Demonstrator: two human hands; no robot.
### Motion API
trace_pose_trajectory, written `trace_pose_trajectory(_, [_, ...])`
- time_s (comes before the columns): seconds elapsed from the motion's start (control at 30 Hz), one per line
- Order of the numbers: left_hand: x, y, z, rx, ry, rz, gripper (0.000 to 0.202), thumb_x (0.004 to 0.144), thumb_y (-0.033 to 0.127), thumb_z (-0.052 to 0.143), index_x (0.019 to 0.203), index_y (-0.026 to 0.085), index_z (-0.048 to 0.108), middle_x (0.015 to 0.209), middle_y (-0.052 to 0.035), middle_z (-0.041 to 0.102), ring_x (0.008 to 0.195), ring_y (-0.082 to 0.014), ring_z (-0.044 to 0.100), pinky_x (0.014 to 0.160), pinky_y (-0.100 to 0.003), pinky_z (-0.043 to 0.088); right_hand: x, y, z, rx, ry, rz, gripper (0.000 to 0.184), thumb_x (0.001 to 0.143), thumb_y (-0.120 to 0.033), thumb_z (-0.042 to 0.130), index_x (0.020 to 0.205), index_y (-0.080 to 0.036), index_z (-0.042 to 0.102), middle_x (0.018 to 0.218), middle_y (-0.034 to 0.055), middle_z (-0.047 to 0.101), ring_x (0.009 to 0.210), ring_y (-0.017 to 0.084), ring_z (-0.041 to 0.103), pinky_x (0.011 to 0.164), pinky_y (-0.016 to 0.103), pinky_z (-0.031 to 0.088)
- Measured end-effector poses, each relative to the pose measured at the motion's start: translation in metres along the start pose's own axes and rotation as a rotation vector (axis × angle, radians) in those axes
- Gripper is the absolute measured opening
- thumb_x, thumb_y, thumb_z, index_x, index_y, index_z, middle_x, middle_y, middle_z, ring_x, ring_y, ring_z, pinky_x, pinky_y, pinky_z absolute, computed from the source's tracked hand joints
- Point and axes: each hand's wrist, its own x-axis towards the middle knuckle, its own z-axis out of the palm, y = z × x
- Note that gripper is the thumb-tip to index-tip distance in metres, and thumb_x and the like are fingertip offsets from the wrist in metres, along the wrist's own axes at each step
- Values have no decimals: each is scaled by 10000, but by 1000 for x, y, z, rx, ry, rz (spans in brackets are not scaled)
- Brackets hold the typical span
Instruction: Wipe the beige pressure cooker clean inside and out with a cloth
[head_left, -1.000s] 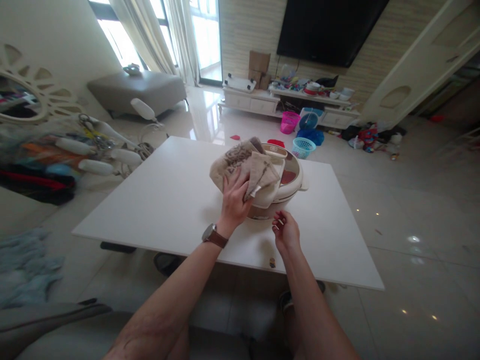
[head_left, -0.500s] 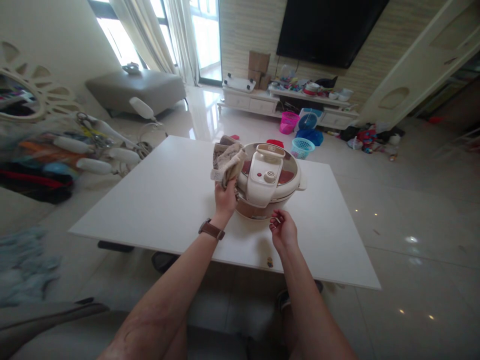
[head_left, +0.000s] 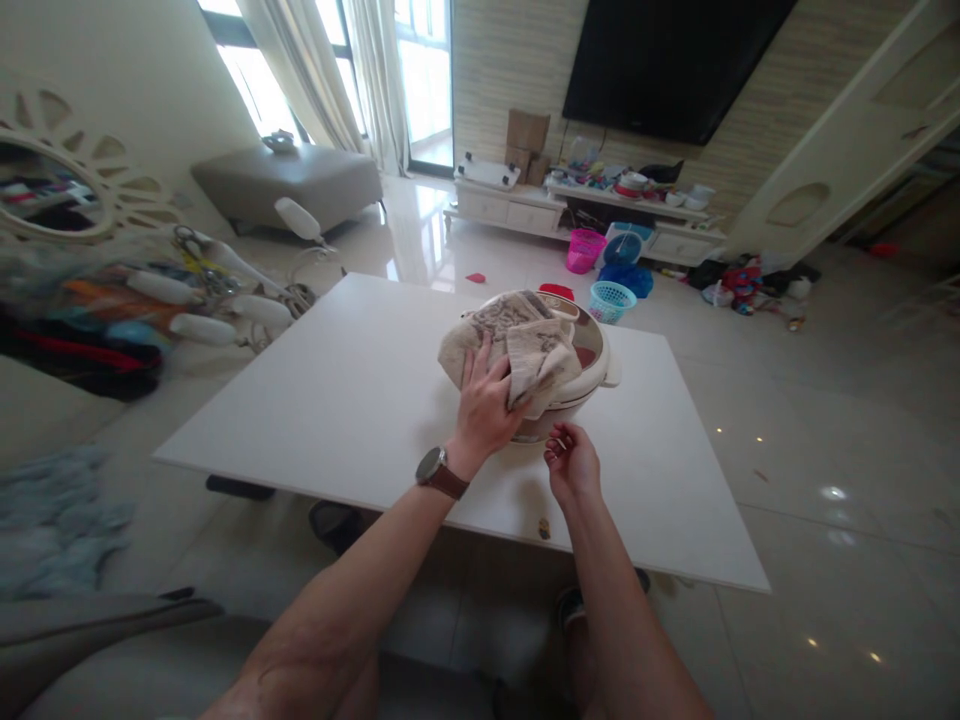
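My left hand (head_left: 487, 410), with a watch (head_left: 442, 472) on its wrist, lies over a beige and grey patterned cloth (head_left: 536, 350) and presses it on the lid of a cream electric cooker (head_left: 592, 385). The cloth hides much of the lid's left and middle, including its control panel. Right beside the cooker's front base is my right hand (head_left: 574, 460), its fingers curled in loosely and no object visible in them. Whether its fingertips touch the cooker, I cannot tell.
The cooker stands on a white table (head_left: 322, 400). A small brown object (head_left: 544, 528) lies by the table's near edge. Beyond are a light blue basket (head_left: 611, 300), a pink basket (head_left: 583, 250) and a low cabinet (head_left: 510, 212). White-shaded lamp arms (head_left: 202, 328) stand at the left.
My left hand has moved right with the cloth, from the cooker's left side onto its lid, and the cloth has spread out. My right hand keeps nearly the same place.
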Motion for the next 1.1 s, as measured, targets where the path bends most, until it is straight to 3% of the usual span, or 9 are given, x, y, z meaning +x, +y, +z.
trace_pose_trajectory(0.1, [1, -2, 0, 78, 20, 48, 364, 797, 336, 774, 1156, 273, 766, 1413, -82, 647, 1593, -316, 195, 1310, -500, 46, 2, 0, -3, -5, -4, -9, 55, 693, -210, 655, 713, -165, 629, 567, -49, 590, 449, 48, 503, 409, 159, 333])
trace_pose_trajectory(0.2, [4, -14, -1, -5, 195, -25, 397, 795, 310, 776, 1189, 265, 757, 1424, -76, 641, 1585, -299, 228, 1310, -460, 132, 4, 0, -7, -12, -17, -24, 75, 677, -221, 673, 711, -171, 628, 563, -50, 589, 448, 52, 502, 409, 166, 337])
trace_pose_trajectory(0.3, [5, -28, 2, -142, 422, -166, 268, 787, 254, 768, 1054, 246, 785, 1291, -75, 710, 1490, -286, 421, 1247, -403, 321, 6, 1, -8, -14, -24, -28, 84, 673, -228, 679, 711, -172, 629, 561, -51, 586, 449, 54, 502, 409, 168, 335])
trace_pose_trajectory(0.37, [5, -37, 6, -217, 502, -282, 165, 819, 264, 732, 972, 220, 775, 1137, -72, 755, 1318, -270, 591, 1138, -379, 454, 6, 2, -7, -14, -25, -21, 75, 676, -224, 671, 707, -172, 627, 560, -51, 584, 451, 53, 502, 411, 167, 336])
trace_pose_trajectory(0.5, [1, -43, 12, -296, 550, -393, 208, 898, 330, 633, 989, 188, 755, 1025, -59, 779, 1083, -220, 700, 972, -328, 544, 4, 4, -4, -5, -18, 3, 40, 696, -204, 641, 708, -167, 631, 558, -44, 589, 456, 54, 501, 411, 166, 330])
trace_pose_trajectory(0.73, [-1, -55, 8, -432, 722, -457, 303, 902, 349, 622, 1153, 200, 703, 1309, -57, 714, 1262, -187, 642, 1100, -318, 489, -2, 1, -1, 12, -6, 4, 36, 710, -189, 617, 692, -161, 631, 544, -47, 574, 444, 49, 489, 406, 153, 321])
trace_pose_trajectory(0.9, [0, -80, 2, -546, 693, -868, 295, 875, 382, 624, 1035, 149, 707, 1121, -96, 755, 1068, -226, 721, 963, -390, 572, -1, -1, -2, 12, -6, 0, 33, 695, -197, 627, 686, -166, 628, 550, -49, 570, 449, 47, 492, 412, 153, 318])
trace_pose_trajectory(0.97, [-8, -84, 10, -570, 691, -968, 301, 889, 395, 606, 1016, 139, 701, 1101, -101, 750, 1037, -219, 722, 930, -380, 577, 0, -1, -2, 3, -11, -8, 43, 687, -209, 644, 685, -171, 624, 554, -50, 571, 452, 47, 491, 413, 156, 321])
trace_pose_trajectory(1.1, [-41, -76, 43, -561, 780, -951, 289, 888, 400, 643, 1056, 169, 692, 1159, -82, 735, 1074, -180, 696, 949, -322, 551, 0, 0, -1, -3, -20, -26, 68, 683, -227, 667, 691, -177, 622, 556, -52, 575, 457, 51, 493, 413, 165, 325])
